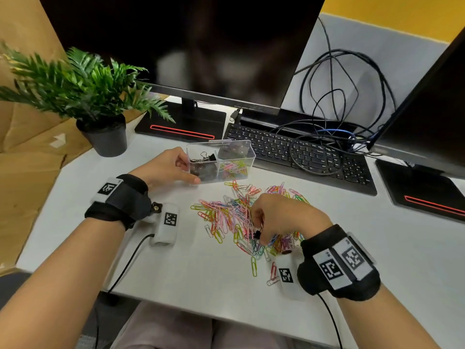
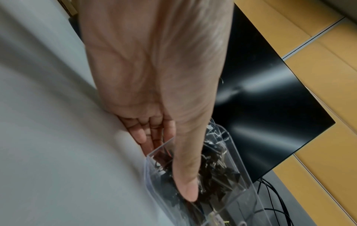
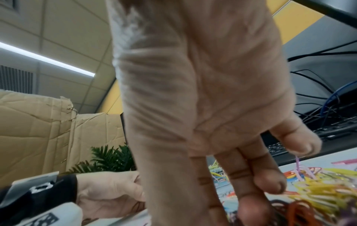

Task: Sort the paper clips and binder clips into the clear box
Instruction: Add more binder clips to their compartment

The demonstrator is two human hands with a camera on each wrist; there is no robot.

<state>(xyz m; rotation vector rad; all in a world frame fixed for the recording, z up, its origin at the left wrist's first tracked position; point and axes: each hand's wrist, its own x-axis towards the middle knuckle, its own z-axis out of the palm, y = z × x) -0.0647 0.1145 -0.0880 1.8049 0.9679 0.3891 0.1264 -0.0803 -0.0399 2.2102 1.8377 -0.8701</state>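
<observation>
The clear box (image 1: 247,153) stands on the white desk (image 1: 201,273) in front of the keyboard. Its left compartment holds black binder clips (image 1: 205,157); its right one holds coloured paper clips (image 1: 232,170). My left hand (image 1: 187,170) grips the box's left end, thumb along the front wall, fingers behind the side. In the left wrist view the thumb (image 2: 186,175) lies against the box (image 2: 237,198) over the binder clips (image 2: 218,180). A pile of coloured paper clips (image 1: 226,215) lies nearer me. My right hand (image 1: 259,233) curls down into it, fingertips pinching a small black binder clip (image 1: 257,234).
Behind the box sit a black keyboard (image 1: 302,152) with tangled cables (image 1: 339,109) and a monitor (image 1: 188,46) on its stand base (image 1: 181,124). A potted plant (image 1: 105,137) stands at the back left, a second monitor (image 1: 427,109) at the right. Cardboard (image 1: 25,147) borders the desk's left side.
</observation>
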